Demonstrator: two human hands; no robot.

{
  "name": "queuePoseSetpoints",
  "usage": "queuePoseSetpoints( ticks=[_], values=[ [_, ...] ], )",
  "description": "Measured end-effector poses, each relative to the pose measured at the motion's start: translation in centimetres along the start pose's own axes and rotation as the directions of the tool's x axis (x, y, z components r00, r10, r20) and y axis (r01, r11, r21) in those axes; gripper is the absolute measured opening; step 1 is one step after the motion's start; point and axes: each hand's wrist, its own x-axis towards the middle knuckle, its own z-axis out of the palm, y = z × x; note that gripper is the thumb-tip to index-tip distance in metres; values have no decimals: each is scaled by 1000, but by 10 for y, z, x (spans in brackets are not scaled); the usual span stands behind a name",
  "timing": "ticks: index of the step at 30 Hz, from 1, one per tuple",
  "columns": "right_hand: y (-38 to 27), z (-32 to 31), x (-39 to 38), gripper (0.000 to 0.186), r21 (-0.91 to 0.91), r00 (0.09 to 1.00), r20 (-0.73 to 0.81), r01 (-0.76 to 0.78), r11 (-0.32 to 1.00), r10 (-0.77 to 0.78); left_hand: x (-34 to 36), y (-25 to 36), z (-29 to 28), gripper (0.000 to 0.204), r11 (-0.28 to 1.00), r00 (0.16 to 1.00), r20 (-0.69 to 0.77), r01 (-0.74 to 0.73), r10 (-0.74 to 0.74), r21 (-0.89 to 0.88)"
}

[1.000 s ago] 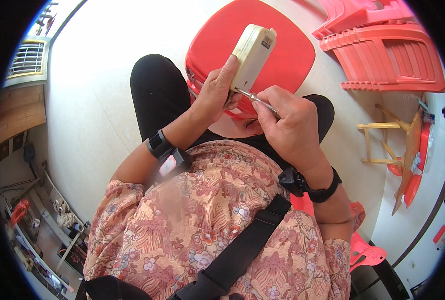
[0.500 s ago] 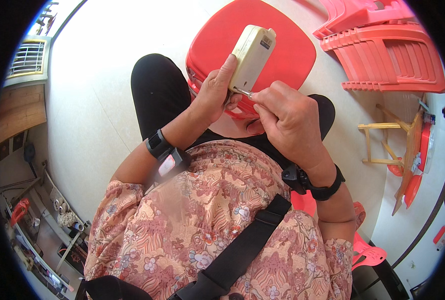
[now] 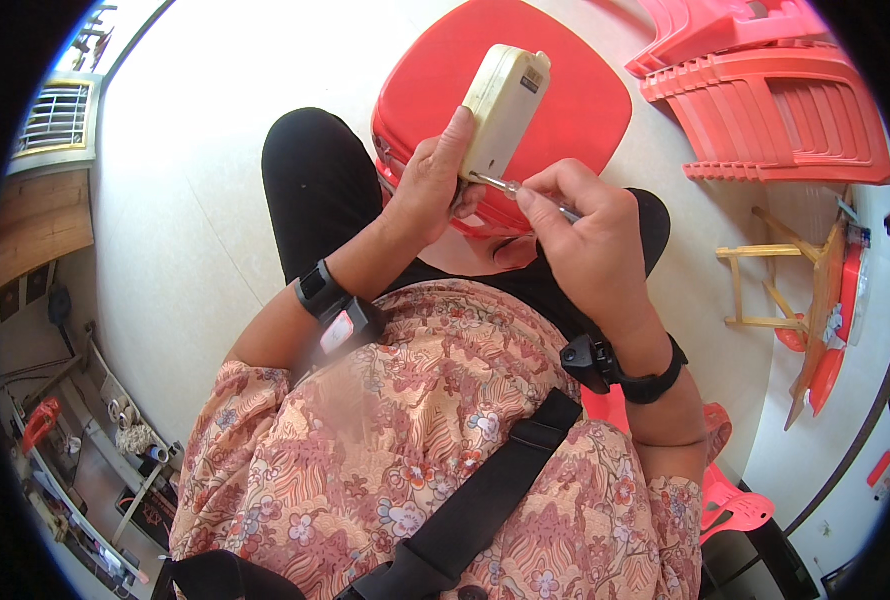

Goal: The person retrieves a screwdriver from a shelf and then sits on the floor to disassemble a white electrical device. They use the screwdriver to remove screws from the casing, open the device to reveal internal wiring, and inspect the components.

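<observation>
Between the left hand and the right hand, the gap was crossed by a slim metal-shafted tool. Room was found right of the cream rectangular plastic device, over the rounded red plastic seat. Farther right, passage was blocked by stacked red plastic chairs and a yellow-legged wooden stool.

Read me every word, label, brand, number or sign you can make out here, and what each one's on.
No text reads clearly.
Cream case: dark label near its far end, too small to read.
Black device on the left wrist: pale sticker, too blurred to read.
</observation>
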Motion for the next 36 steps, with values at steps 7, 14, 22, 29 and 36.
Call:
queuePoseSetpoints(
  ticks=[7, 14, 22, 29, 36],
  values=[
    [9, -3, 1, 12, 592, 849, 229, -510, 624, 477, 1, 5, 0, 62, 989, 993, -26, -113, 116, 90],
    [8, 4, -6, 13, 599, 871, 196, -470, 648, 450, -1, 8, 2, 63, 977, 983, -44, -174, 180, 125],
    [10, 0, -4, 12, 669, 848, 237, -496, 554, 473, -2, 8, 1, 62, 971, 978, -23, -202, 207, 125],
    [5, 9, -8, 9, 180, 998, -47, -36, 983, 45, -3, 8, 0, 61, 975, 984, -11, -177, 180, 132],
    [4, 6, -4, 8, 200, 992, -9, -120, 972, 125, -1, 8, 3, 60, 977, 981, -29, -185, 190, 108]
  ],
)
